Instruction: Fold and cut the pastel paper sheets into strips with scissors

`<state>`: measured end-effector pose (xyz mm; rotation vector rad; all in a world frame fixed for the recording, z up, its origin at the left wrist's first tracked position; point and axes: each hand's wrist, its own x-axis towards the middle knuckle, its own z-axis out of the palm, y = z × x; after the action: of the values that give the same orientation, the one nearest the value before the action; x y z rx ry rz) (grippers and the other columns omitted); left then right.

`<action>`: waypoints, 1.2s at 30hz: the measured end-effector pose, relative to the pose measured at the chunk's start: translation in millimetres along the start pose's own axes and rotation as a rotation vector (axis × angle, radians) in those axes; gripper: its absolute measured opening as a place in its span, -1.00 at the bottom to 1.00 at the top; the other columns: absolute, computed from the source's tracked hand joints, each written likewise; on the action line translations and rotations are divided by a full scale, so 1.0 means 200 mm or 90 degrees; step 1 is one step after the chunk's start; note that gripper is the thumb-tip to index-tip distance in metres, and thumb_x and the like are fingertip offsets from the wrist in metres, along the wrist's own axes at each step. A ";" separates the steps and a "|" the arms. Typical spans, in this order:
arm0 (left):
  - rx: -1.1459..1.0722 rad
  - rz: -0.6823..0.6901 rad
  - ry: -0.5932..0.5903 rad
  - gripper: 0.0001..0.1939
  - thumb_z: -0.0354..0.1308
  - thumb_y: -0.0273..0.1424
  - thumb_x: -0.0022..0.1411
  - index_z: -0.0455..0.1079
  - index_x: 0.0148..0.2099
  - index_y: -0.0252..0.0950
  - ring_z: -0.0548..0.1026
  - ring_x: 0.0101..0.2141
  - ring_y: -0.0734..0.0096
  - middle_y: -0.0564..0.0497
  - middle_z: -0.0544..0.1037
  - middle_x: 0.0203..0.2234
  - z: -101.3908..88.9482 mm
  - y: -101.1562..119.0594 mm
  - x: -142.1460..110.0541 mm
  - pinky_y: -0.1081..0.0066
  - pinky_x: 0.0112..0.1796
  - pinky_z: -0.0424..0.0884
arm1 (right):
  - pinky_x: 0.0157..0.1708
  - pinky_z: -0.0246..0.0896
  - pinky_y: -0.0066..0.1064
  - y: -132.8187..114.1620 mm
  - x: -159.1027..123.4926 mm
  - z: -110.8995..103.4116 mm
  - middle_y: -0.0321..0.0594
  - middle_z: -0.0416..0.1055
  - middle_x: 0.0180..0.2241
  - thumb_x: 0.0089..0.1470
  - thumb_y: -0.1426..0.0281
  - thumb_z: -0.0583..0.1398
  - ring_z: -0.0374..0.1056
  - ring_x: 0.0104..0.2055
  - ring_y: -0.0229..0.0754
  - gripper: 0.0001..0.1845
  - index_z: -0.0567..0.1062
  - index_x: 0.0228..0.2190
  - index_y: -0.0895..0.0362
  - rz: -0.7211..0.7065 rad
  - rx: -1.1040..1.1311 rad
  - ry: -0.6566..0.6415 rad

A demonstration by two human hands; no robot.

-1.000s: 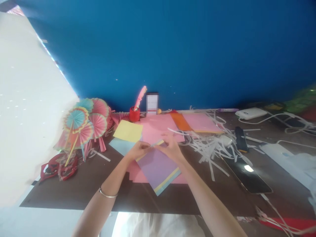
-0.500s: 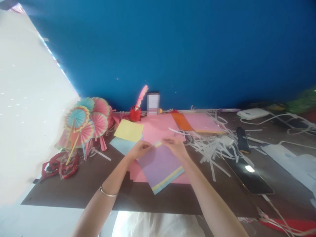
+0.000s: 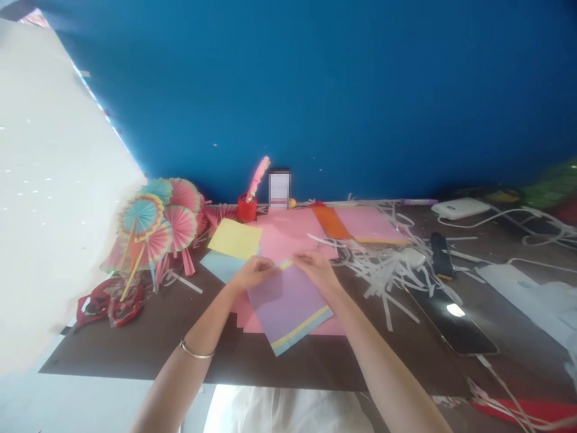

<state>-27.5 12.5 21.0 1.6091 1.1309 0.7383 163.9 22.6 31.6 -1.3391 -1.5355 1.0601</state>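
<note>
A purple paper sheet (image 3: 288,304) lies at a slant over pink sheets (image 3: 293,234), with yellow and light blue bands along its near edge. My left hand (image 3: 256,272) pinches the far left edge of the purple sheet, where a thin yellow strip shows. At the same far edge, a little to the right, my right hand (image 3: 318,269) has its fingers bent together on the paper. Both fingertips sit close to each other. Beyond my left hand are a yellow sheet (image 3: 235,238) and a light blue sheet (image 3: 224,264).
Folded paper fans (image 3: 148,222) stand at the left beside red-handled scissors (image 3: 110,302). A red tape roll (image 3: 247,208) is at the back. White paper strips (image 3: 392,267), a phone (image 3: 455,325) and cables crowd the right. A blue wall (image 3: 315,90) rises behind.
Both hands and the purple sheet have shifted slightly left, and the sheet has turned a little. My fingers keep their hold on its far edge.
</note>
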 end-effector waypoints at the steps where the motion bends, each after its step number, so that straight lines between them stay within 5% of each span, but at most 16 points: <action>1: 0.001 0.015 -0.002 -0.60 0.11 -0.10 0.03 0.39 -0.50 -0.39 0.25 -0.60 0.57 0.07 0.36 -0.64 0.00 0.00 0.00 0.52 -0.55 0.15 | -0.34 0.28 -0.34 0.00 0.00 0.00 -0.19 0.52 -0.42 -0.13 0.21 0.19 0.42 -0.34 -0.10 -0.75 0.53 -0.48 0.13 -0.006 0.000 -0.013; 5: -0.030 0.003 0.004 -0.63 0.13 -0.13 0.04 0.46 -0.36 -0.38 0.30 -0.58 0.55 0.04 0.42 -0.59 -0.02 -0.03 0.01 0.51 -0.53 0.19 | -0.32 0.27 -0.33 0.03 0.03 -0.02 -0.17 0.51 -0.42 -0.16 0.22 0.19 0.41 -0.33 -0.09 -0.75 0.52 -0.49 0.15 -0.022 -0.001 -0.024; 8: -0.090 -0.025 0.096 -0.55 0.20 -0.21 -0.01 0.41 -0.09 -0.35 0.37 -0.51 0.51 -0.02 0.49 -0.44 -0.06 -0.07 0.04 0.50 -0.48 0.25 | -0.32 0.27 -0.30 0.07 0.06 -0.04 -0.16 0.51 -0.40 -0.15 0.20 0.18 0.41 -0.32 -0.07 -0.72 0.52 -0.47 0.16 -0.031 0.008 0.076; 11: -0.112 -0.048 0.152 -0.52 0.22 -0.20 -0.04 0.42 -0.08 -0.36 0.38 -0.50 0.49 -0.03 0.50 -0.45 -0.09 -0.10 0.05 0.49 -0.48 0.26 | -0.33 0.27 -0.28 0.11 0.08 -0.06 -0.16 0.49 -0.41 -0.12 0.18 0.16 0.40 -0.32 -0.06 -0.69 0.51 -0.45 0.17 -0.041 0.027 0.135; 16: -0.187 -0.049 0.146 -0.49 0.22 -0.14 -0.05 0.43 -0.10 -0.37 0.42 -0.44 0.42 -0.04 0.50 -0.48 -0.11 -0.14 0.06 0.47 -0.44 0.31 | -0.27 0.25 -0.25 0.13 0.09 -0.05 -0.15 0.49 -0.40 -0.11 0.19 0.15 0.39 -0.31 -0.06 -0.69 0.51 -0.46 0.18 -0.063 0.023 0.143; 21: -0.323 -0.064 0.117 -0.34 0.21 -0.17 0.00 0.18 0.13 -0.28 0.46 -0.40 0.43 -0.02 0.50 -0.40 -0.10 -0.12 0.03 0.39 -0.31 0.37 | -0.21 0.23 -0.25 0.14 0.09 -0.06 -0.11 0.48 -0.32 -0.09 0.17 0.14 0.37 -0.25 -0.07 -0.66 0.48 -0.38 0.18 -0.043 0.041 0.245; 26: -0.243 -0.048 0.046 -0.11 0.34 -0.37 -0.15 0.01 0.21 -0.26 0.47 -0.39 0.40 0.01 0.49 -0.43 -0.06 -0.11 0.01 0.35 -0.28 0.37 | -0.22 0.23 -0.29 0.18 0.11 -0.08 -0.13 0.46 -0.33 -0.07 0.04 0.10 0.36 -0.24 -0.09 -0.56 0.44 -0.38 0.17 -0.022 0.064 0.330; 31: -0.252 0.011 0.149 -0.16 0.31 -0.36 -0.12 0.02 0.19 -0.24 0.49 -0.42 0.40 -0.04 0.49 -0.35 -0.04 -0.11 0.03 0.35 -0.33 0.41 | -0.19 0.26 -0.27 0.21 0.13 -0.06 -0.14 0.46 -0.23 0.02 -0.08 -0.10 0.34 -0.11 -0.07 -0.40 0.43 -0.30 0.14 -0.020 0.170 0.178; 36: -0.232 0.053 0.246 -0.45 0.28 -0.30 -0.09 0.27 -0.01 -0.31 0.50 -0.41 0.41 -0.11 0.52 -0.27 -0.06 -0.12 0.05 0.44 -0.40 0.41 | -0.13 0.25 -0.22 0.17 0.10 -0.03 -0.12 0.47 -0.20 -0.16 0.00 0.21 0.35 -0.08 -0.01 -0.43 0.42 -0.18 0.11 0.001 0.089 -0.004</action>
<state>-42.1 27.7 2.6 1.2405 1.1203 1.2723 178.4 46.0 1.6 -1.2425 -1.4367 1.1520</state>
